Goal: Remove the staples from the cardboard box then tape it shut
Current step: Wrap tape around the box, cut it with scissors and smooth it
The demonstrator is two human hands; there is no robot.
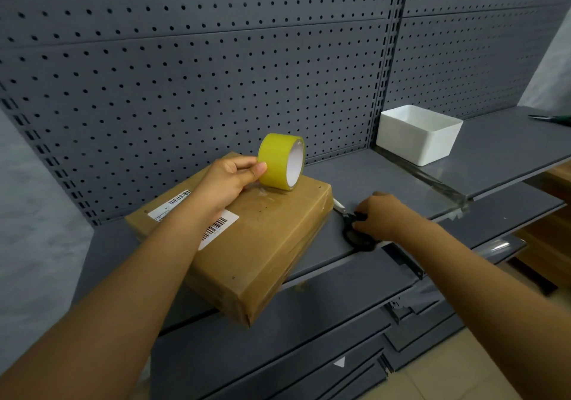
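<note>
Yellow tape roll point(281, 161) in left hand point(230, 180), scissors point(355, 229) under right hand point(378, 216)

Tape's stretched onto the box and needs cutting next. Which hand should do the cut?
The right hand: it already grips the black scissors lying on the shelf beside the cardboard box. The left hand holds the yellow tape roll upright on the box.

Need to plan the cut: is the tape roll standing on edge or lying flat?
On edge: the tape roll stands on the cardboard box, core facing sideways, left hand gripping it.
</note>
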